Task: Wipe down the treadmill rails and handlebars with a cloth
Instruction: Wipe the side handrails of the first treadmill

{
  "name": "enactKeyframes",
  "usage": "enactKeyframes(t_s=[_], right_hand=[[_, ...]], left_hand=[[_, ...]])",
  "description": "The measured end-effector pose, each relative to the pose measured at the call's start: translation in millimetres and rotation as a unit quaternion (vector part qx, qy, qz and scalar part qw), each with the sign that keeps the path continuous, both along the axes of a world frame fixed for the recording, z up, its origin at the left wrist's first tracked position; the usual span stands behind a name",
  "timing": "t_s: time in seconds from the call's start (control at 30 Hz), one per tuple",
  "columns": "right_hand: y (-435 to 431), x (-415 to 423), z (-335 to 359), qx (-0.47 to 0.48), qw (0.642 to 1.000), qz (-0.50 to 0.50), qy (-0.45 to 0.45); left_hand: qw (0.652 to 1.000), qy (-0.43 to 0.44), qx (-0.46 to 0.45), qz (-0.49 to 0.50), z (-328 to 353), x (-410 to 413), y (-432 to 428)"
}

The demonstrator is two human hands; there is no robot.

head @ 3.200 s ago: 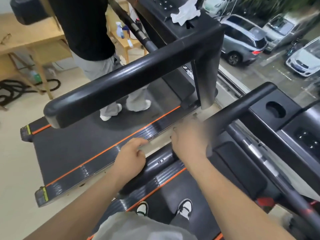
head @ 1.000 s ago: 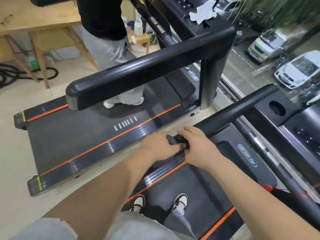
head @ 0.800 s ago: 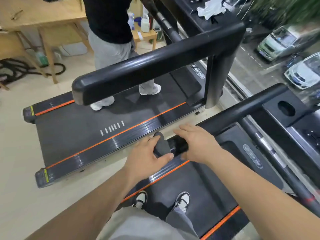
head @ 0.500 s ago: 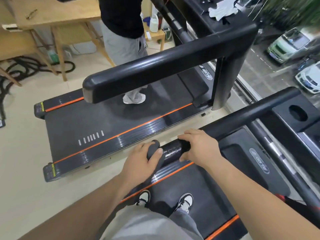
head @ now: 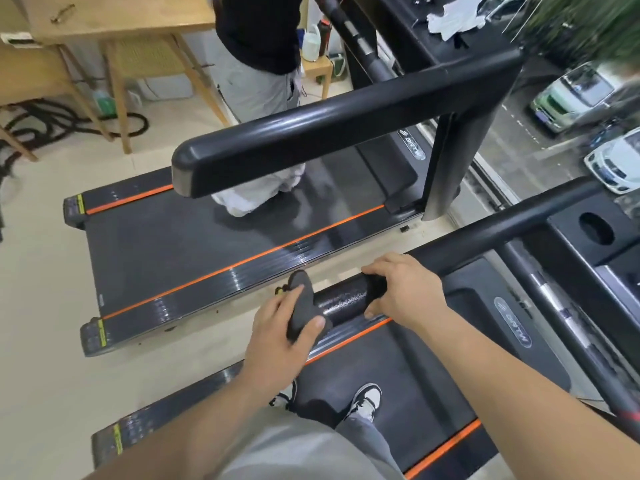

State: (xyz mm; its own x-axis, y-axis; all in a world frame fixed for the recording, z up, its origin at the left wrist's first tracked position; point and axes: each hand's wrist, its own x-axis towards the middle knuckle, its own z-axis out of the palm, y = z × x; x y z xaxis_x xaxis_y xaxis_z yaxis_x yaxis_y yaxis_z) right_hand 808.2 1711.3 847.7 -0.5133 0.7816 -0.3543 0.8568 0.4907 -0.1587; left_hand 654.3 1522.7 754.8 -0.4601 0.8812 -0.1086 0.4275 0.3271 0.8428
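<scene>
I stand on a black treadmill with an orange-striped side rail (head: 349, 336). Its left handlebar (head: 485, 237) runs from the console down toward me. My left hand (head: 277, 337) is closed around the bar's rounded end cap. My right hand (head: 405, 289) is wrapped over the bar a little further up. The short stretch of bar between my hands shows pale streaks. I cannot see a cloth in either hand. A white cloth (head: 453, 15) lies on the console of the neighbouring treadmill at the top.
A second treadmill (head: 173, 244) stands to the left, its thick handlebar (head: 329, 126) crossing the view. A person (head: 256, 46) in a black top walks on it. My console with a cup holder (head: 595, 233) is at the right. Wooden tables (head: 114, 15) stand at the back left.
My left hand has slid back to the end of the bar, and my hands have moved apart, baring a stretch of bar. The other person keeps stepping.
</scene>
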Motion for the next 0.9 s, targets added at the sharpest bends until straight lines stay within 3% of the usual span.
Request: enactKeyframes(t_s=[0.07, 0.2, 0.27, 0.37, 0.47, 0.53, 0.63, 0.7, 0.73, 0.8, 0.9], right_hand=[[0, -1, 0, 0.002, 1.000, -0.003, 0.002], [0, -2, 1, 0.004, 1.000, 0.001, -0.003], [-1, -2, 1, 0.001, 1.000, -0.001, -0.005], [0, 0, -2, -0.001, 1.000, -0.006, 0.009], [1, 3, -3, -0.003, 1.000, -0.003, 0.016], [2, 3, -4, -0.005, 1.000, -0.001, 0.015], [4, 1, -2, 0.001, 1.000, 0.004, 0.009], [5, 0, -2, 0.001, 1.000, 0.005, 0.005], [5, 0, -2, 0.003, 1.000, 0.005, 0.001], [4, 3, -4, 0.004, 1.000, 0.008, 0.003], [3, 10, -11, 0.006, 0.999, 0.005, 0.045]], left_hand=[[0.999, -0.018, -0.020, -0.031, 10, -9, 23], [0.952, -0.171, -0.230, -0.110, 40, -39, 101], [0.942, -0.186, -0.264, -0.094, 40, -36, 110], [0.967, -0.172, -0.182, -0.039, 31, -26, 82], [0.998, -0.062, -0.018, 0.008, 15, -10, 28], [0.999, -0.017, 0.029, 0.031, 5, -1, 13], [0.987, -0.141, -0.075, -0.007, 15, -20, 49], [0.947, -0.245, -0.199, -0.049, 35, -36, 87], [0.937, -0.249, -0.235, -0.064, 41, -39, 100], [0.948, -0.195, -0.243, -0.066, 42, -33, 108], [0.994, -0.029, -0.102, -0.038, 26, -11, 72]])
